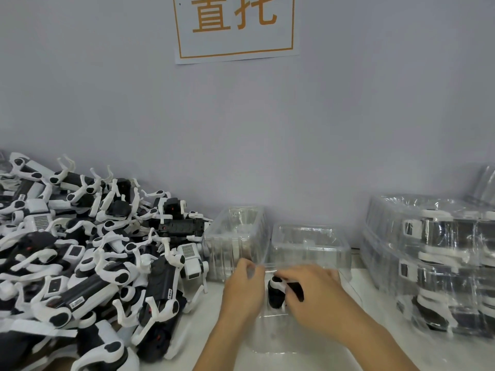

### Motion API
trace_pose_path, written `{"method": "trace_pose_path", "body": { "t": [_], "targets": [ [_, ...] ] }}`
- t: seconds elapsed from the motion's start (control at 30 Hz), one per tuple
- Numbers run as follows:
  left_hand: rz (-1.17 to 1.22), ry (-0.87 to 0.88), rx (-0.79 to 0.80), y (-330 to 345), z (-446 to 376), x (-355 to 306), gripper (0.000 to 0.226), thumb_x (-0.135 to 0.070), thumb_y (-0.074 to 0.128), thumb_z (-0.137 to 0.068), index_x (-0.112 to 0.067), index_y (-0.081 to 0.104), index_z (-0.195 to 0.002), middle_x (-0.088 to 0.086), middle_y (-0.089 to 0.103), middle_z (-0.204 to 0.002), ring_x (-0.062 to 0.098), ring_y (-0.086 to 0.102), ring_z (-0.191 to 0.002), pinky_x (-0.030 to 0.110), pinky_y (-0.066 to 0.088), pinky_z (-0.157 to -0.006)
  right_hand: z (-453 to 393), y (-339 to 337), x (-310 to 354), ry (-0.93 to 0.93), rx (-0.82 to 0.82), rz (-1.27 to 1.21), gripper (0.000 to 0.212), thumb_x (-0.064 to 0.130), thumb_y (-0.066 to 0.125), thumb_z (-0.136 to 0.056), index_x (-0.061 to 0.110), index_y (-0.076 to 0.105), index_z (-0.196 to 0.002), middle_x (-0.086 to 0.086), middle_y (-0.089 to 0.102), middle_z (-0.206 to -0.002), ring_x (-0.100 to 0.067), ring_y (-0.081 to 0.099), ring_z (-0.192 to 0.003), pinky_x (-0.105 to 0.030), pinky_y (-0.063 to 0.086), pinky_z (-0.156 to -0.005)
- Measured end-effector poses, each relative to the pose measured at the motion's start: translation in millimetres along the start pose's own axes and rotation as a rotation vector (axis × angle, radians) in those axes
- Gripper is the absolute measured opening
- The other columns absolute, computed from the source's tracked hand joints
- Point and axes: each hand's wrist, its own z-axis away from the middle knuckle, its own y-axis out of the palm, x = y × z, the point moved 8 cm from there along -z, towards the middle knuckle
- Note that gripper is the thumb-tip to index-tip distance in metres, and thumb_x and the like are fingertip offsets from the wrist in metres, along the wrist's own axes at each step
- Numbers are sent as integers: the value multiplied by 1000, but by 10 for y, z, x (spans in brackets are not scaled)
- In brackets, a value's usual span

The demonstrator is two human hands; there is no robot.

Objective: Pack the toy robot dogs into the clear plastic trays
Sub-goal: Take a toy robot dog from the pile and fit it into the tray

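Your right hand [314,295] covers most of the toy robot dog [276,291]. At nine o'clock, the dog pile [80,253] is cropped. At three o'clock, packed trays [434,258] are blurred and cropped.

I am at a toy factory packing station. A heap of loose toy robot dogs [88,253] covers my white worktop [375,352], stacks of filled clear trays [434,263] stand opposite, and a printed sign [235,25] hangs on the plain wall [267,129].

Single head-worn wide-angle view, aimed forward and slightly down, close over the white table [375,352]. The grey wall [348,116] fills the upper half, straight ahead beyond the grip; both forearms enter from the bottom edge. No second view, so no overlap.
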Motion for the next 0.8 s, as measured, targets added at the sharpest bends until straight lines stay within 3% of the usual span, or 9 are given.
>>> {"method": "trace_pose_path", "body": {
  "t": [0.1, 0.23, 0.37, 0.43, 0.53, 0.7, 0.8],
  "targets": [
    [10, -1, -11, -1, 4, 1, 12, -37, 48, -99, -28, 54, -97, -10, 60, -103, 6, 56, -95, 26, 43, -71, 0, 6, -18, 11, 9, -36, 28, 18, 41, -94, 30, 63, -108, 20, 69, -97, -2, 50, -105, -18, 18, -87],
    [19, -24, 2, 12, -3, 13, 18, -42, 56, -95, -25, 54, -100, -7, 60, -107, 11, 57, -98, 30, 44, -76, -15, 39, -26, 8, 61, -30, 48, 6, 35, -89, 38, 65, -109, 21, 67, -102, -1, 50, -107, -20, 17, -90],
    [49, -65, 53, 56, -2, 43, 47, -54, 68, -86, -25, 51, -119, -11, 54, -121, 14, 52, -116, 32, 44, -92, -22, -72, -65, 41, 5, -134, 57, 1, 38, -87, 43, 70, -108, 19, 69, -100, 1, 54, -92, -26, 36, -93],
    [53, -70, 63, 62, 3, 46, 52, -55, 72, -83, -26, 50, -119, -11, 52, -121, 14, 51, -115, 30, 41, -88, -24, -208, -170, 94, -77, -207, 54, -2, 41, -86, 39, 72, -103, 16, 67, -90, -1, 58, -84, -21, 47, -82],
    [43, -72, 69, 67, 2, 49, 53, -51, 75, -82, -27, 48, -119, -11, 51, -121, 14, 50, -114, 28, 40, -85, -5, -327, -319, 154, -114, -224, 46, -4, 42, -84, 31, 73, -83, 6, 68, -69, -8, 61, -62, -18, 48, -56],
    [56, -80, 69, 57, 8, 43, 53, -49, 75, -82, -28, 46, -121, -11, 50, -123, 13, 51, -113, 26, 38, -82, 26, -322, -378, 183, -48, -111, 43, -1, 44, -80, 28, 74, -71, 9, 66, -63, -10, 61, -54, -26, 52, -53],
    [66, -84, 72, 63, -3, 53, 51, -49, 75, -83, -29, 45, -119, -12, 49, -124, 13, 49, -114, 28, 37, -85, 29, -263, -362, 177, 7, 12, 37, 4, 45, -81, 27, 73, -74, 13, 62, -67, -7, 54, -52, -20, 39, -49]
  ]
}}
